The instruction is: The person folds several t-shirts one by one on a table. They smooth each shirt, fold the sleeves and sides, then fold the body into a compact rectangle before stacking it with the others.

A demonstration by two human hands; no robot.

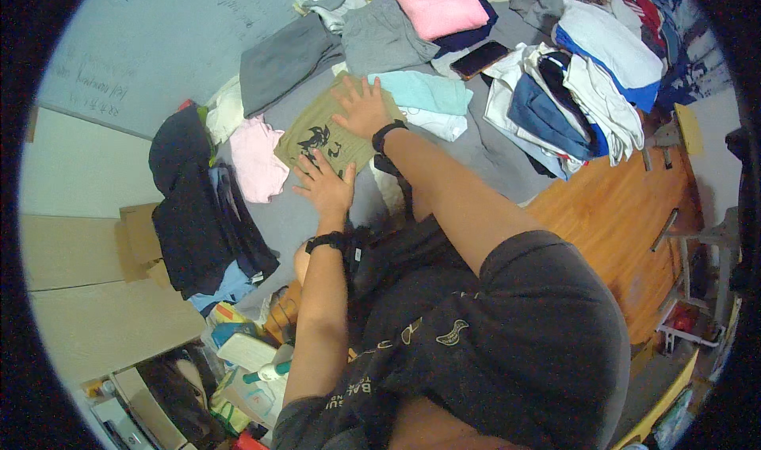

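Observation:
An olive-green folded garment with a black print [303,126] lies flat on the grey bed cover [493,158]. My left hand [327,188] rests palm down on its near edge, fingers spread. Farther up, my right hand [364,111] presses flat on the far right part of the same cloth, also with fingers apart. Neither hand grasps anything. Left of the garment is a pale pink cloth [257,158]. To its right lie a folded mint-green cloth [425,91] and a white one [437,123]. Folded grey clothes [386,36] sit beyond.
A phone [479,59] lies near a pile of white and blue clothes [553,102] on the right. Dark clothes [190,212] are heaped at left against the wall. A bright pink folded cloth [440,4] tops a stack. Wooden flooring [618,212] shows at right.

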